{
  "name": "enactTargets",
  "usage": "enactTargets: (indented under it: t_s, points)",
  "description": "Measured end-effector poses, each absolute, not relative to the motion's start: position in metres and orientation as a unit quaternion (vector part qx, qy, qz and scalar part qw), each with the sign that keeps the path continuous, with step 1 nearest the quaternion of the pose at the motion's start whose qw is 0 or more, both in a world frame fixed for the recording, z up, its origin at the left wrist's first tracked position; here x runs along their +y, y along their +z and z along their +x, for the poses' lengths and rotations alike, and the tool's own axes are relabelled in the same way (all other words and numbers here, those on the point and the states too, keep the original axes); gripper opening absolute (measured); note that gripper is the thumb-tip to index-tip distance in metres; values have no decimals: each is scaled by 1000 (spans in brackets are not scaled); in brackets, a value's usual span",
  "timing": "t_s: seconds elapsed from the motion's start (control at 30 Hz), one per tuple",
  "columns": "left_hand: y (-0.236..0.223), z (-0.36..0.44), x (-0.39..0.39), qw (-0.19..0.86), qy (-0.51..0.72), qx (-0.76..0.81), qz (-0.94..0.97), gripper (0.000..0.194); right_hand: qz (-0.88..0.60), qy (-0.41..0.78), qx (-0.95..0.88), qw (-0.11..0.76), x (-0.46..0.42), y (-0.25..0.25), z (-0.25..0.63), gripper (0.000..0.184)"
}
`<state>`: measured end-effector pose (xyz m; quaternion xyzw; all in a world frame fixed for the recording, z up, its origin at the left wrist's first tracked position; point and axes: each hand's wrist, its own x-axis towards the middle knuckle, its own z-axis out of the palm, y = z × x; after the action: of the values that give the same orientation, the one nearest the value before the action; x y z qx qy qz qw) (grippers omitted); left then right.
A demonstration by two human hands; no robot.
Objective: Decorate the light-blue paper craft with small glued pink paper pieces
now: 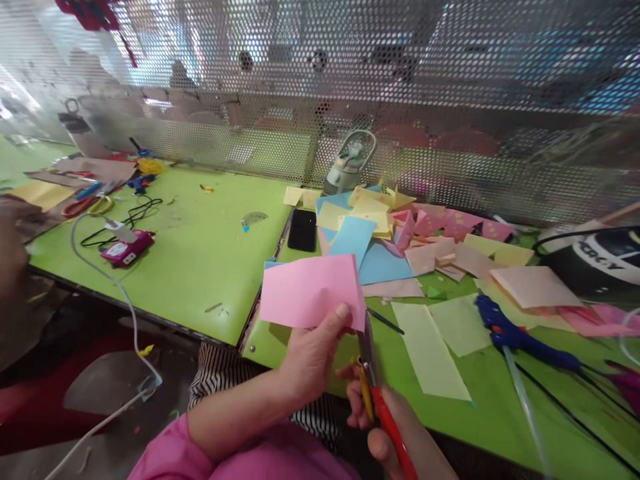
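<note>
A pink sheet of paper (pixel 305 293) is pinched in my left hand (pixel 313 363), thumb on top near its right end. My right hand (pixel 380 420) grips a pair of scissors (pixel 377 390) with red and yellow handles. The blades point up and lie along the paper's right edge; whether they touch the paper is hard to tell. Just right of the scissors lie a thin dark stick (pixel 385 321) and pale yellow-green paper strips (pixel 433 357). Beyond the pink sheet are light blue paper pieces (pixel 353 237).
A black phone (pixel 302 230), a green bottle (pixel 345 173) and pink paper pieces (pixel 450 223) lie farther back. On the right is a blue glue gun (pixel 525 340) with its cable. A power strip (pixel 127 249) sits on the left table (pixel 200 247). Another person's arm (pixel 15 247) shows at the far left.
</note>
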<state>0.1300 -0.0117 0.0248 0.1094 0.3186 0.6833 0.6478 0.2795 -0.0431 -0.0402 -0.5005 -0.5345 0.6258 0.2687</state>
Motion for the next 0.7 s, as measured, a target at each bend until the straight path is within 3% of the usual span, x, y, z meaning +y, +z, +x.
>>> enactTargets:
  t_s: [0.1,0.17,0.27,0.4,0.57,0.7]
  points:
    - [18,131,-13,640,673,347,132,28,-497,618,-541,281,-50,-33,278,81]
    - [12,131,-13,636,668,356,150,28,-498,617,-538,285,-53,-30,275,83]
    - [6,131,-13,631,664,364,166,29,-500,622,-529,288,-53,-29,272,82]
    - [4,131,-12,630,664,367,165,29,-515,640,-506,263,-49,-27,272,65]
    - [8,131,-12,635,669,355,154,29,-486,626,-537,289,-48,-30,276,82]
    - [11,131,-12,635,672,352,148,33,-510,650,-500,259,-44,-42,276,69]
